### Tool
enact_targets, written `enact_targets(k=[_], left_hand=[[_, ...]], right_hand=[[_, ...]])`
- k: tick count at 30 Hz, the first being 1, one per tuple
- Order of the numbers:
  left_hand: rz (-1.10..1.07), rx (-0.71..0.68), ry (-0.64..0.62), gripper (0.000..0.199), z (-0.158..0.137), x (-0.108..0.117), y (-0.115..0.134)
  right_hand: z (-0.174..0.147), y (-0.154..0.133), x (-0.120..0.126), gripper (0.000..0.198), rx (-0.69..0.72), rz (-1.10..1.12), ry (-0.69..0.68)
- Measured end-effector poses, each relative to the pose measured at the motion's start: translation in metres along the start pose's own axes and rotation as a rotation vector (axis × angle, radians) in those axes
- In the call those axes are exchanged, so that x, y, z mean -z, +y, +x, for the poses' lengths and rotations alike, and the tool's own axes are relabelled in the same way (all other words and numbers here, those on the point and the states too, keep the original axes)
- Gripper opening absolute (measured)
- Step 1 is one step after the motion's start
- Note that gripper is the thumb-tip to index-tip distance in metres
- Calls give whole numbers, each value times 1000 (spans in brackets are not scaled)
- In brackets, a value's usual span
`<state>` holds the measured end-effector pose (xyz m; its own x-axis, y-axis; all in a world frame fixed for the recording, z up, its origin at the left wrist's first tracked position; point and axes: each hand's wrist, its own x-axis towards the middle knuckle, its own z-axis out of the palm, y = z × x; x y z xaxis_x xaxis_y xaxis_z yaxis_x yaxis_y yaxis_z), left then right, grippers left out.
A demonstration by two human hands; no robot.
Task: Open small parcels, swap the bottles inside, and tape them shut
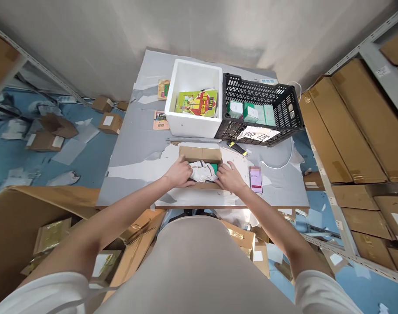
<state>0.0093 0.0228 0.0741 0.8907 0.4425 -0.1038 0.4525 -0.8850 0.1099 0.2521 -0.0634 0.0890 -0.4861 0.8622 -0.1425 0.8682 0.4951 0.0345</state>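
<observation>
I note a white foam box [193,125] holding yellow-green printed booklets [197,104]. Just beside it, right: a black plastic crate [229,130] with green-and-white cartons [250,113] inside and a handwritten paper sign [258,134] on its front. Left of the foam box I record two small illustrated booklets [161,121]. Before the crate: a black-and-yellow utility knife [237,148]; nearer me, a smartphone [255,179], screen lit pink. Far right, metal shelving [344,237] bears stacked cardboard cartons [362,122].
</observation>
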Motion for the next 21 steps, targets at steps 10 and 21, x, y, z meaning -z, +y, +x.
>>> enact_targets(k=[10, 21], left_hand=[[-189, 485, 1, 128, -44, -70, -1], [-197, 632, 85, 119, -34, -78, 12]], right_hand=[[-31, 0, -75, 77, -413, 394, -15], [28, -16, -24, 39, -408, 244, -90]])
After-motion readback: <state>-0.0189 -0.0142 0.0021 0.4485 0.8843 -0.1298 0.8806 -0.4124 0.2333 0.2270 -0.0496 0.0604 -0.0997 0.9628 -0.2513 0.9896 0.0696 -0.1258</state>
